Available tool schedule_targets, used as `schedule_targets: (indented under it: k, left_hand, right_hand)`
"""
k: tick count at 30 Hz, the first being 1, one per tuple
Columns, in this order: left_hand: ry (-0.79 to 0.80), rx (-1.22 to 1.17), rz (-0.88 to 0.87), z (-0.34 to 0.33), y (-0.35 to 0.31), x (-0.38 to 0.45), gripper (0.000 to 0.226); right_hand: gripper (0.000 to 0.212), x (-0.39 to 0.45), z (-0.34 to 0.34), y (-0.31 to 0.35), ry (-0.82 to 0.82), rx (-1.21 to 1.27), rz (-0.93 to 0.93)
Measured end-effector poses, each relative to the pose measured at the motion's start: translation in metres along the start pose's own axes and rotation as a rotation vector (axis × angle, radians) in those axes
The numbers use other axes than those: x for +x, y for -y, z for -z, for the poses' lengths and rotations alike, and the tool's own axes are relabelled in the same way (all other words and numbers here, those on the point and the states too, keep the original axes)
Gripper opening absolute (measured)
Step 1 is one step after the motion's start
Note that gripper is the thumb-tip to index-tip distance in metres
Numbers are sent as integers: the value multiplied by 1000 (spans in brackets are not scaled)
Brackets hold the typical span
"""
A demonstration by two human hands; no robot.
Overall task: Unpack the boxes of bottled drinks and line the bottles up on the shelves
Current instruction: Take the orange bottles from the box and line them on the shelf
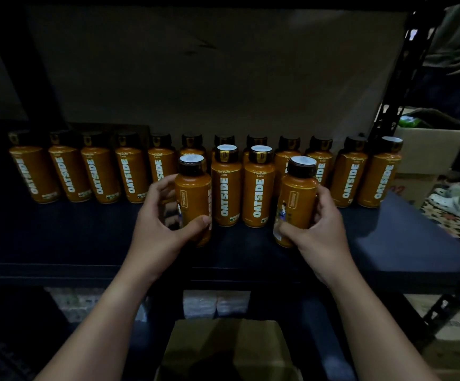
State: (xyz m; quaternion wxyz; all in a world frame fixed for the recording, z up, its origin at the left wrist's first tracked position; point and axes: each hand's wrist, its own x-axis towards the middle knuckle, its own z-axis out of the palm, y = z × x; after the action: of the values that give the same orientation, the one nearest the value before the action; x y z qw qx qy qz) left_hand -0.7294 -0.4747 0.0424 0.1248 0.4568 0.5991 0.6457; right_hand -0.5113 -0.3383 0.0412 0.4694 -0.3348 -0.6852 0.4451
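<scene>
1. Bottles fill the back row (129, 171) across mid-frame – two start a front row (241, 185).
2. Left hand (157, 226) and right hand (319, 226) each grip one bottle at centre – box (223, 350) below likely holds more.

Single head view, looking forward and down, close on dark shelf (85, 237); wide angle, edges bowed.

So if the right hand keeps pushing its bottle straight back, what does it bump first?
Probably the back-row bottle right behind the held bottle in the right hand, though the gap between them is hard to judge.
</scene>
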Motion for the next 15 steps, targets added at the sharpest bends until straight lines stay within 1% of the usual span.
schedule_targets:
  k: [3,5,6,8,10,15]
  left_hand:
    - [46,-64,28,5,4,2,88]
    - [46,-41,19,4,6,2,94]
    - [32,-13,8,2,5,1,94]
    - [-28,44,-11,-4,1,-3,91]
    - [-77,61,-32,-6,0,-5,86]
    - [-82,20,-45,-4,0,-5,73]
  right_hand:
    - [93,0,-2,-2,-63,-78,4]
    - [97,0,-2,-2,-33,-76,11]
    - [98,0,-1,-1,-1,-65,6]
    - [97,0,2,0,55,-26,-15]
    - [96,1,4,0,67,-7,-31]
    - [89,2,2,-2,30,-71,-16]
